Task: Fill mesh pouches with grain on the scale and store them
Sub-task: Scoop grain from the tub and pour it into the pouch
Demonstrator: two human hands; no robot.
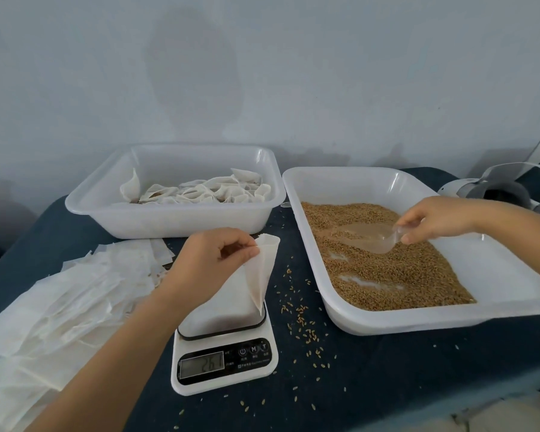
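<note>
My left hand (212, 260) pinches the rim of an open white mesh pouch (262, 269), whose lower tip touches the platform of a white digital scale (225, 347). The display reads 26.1. My right hand (440, 219) grips the handle of a clear plastic scoop (371, 236) lying in the brown grain (387, 269). The grain fills the left part of a white tray (496, 275) on the right.
A second white tray (175, 219) at the back holds several filled pouches (200, 191). A pile of flat empty pouches (60, 307) lies at the left. Spilled grains (300, 316) dot the dark blue table cover. A white and grey device (496, 185) sits at far right.
</note>
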